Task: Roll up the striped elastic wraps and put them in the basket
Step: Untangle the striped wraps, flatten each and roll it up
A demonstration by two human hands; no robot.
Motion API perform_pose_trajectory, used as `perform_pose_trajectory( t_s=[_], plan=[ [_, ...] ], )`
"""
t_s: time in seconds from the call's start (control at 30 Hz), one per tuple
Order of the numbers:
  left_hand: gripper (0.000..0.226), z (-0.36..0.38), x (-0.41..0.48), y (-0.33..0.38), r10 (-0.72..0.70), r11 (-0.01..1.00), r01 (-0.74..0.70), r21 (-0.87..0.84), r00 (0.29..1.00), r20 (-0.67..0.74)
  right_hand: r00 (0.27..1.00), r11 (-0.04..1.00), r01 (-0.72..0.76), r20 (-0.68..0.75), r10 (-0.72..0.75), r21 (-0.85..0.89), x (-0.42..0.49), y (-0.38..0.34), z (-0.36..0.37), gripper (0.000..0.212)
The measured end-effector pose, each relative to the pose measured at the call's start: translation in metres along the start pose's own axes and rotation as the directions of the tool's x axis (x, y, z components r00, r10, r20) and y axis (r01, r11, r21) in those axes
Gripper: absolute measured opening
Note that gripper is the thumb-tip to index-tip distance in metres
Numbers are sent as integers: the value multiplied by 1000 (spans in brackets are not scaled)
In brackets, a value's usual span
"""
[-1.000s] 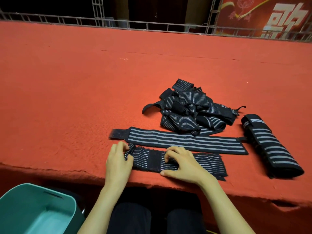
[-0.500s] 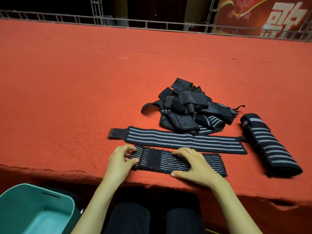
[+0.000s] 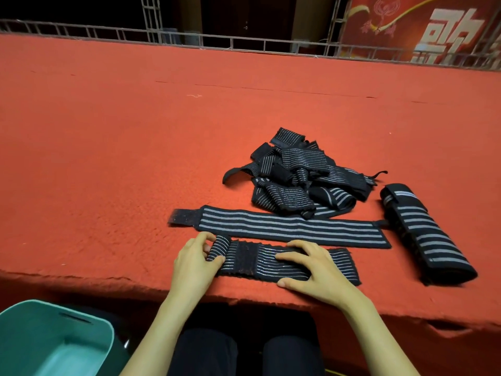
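Observation:
A short black wrap with thin grey stripes (image 3: 260,263) lies flat near the front edge of the red surface. Its left end is curled into a small roll, and my left hand (image 3: 193,263) pinches that roll between fingers and thumb. My right hand (image 3: 315,270) presses flat on the wrap's middle, fingers spread. Behind it lies a longer flat wrap with broad stripes (image 3: 287,226). A tangled pile of wraps (image 3: 295,177) sits further back. A thick folded wrap (image 3: 423,234) lies at the right. The teal basket (image 3: 89,325) stands below the edge at lower left.
The red carpeted surface (image 3: 135,158) stretches far back to a metal railing (image 3: 244,42). Its ragged front edge runs just under my hands. My dark-trousered knees are below it, beside the basket.
The left end of the short wrap has been rolled a little further to the right by my left hand. My right hand slid rightward along the wrap and still presses it down.

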State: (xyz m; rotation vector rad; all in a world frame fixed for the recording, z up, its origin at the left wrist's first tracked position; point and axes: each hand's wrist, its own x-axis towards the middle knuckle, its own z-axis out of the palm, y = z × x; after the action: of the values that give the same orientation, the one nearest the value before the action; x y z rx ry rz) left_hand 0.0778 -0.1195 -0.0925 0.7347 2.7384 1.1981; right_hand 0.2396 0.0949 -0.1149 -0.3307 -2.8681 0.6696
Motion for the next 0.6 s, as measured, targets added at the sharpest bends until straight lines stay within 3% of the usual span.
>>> perform_pose_trajectory(
  t_s=[0.17, 0.3, 0.47, 0.6],
  plan=[
    [32, 19, -8, 12, 81, 988, -93, -127, 992, -101, 1000, 999, -11, -2, 11, -31, -2, 2, -6, 66],
    [22, 31, -9, 18, 163, 971, -174, -166, 983, -79, 1000, 999, -25, -8, 25, -20, -5, 3, -11, 58],
    [9, 24, -6, 21, 136, 961, -112, -252, 987, 80, 999, 998, -48, -13, 48, -28, -11, 8, -14, 61],
    [39, 11, 2, 10, 48, 915, 69, -396, 960, 277, 992, 994, -106, -68, 104, -26, -17, 17, -16, 66]
  ],
)
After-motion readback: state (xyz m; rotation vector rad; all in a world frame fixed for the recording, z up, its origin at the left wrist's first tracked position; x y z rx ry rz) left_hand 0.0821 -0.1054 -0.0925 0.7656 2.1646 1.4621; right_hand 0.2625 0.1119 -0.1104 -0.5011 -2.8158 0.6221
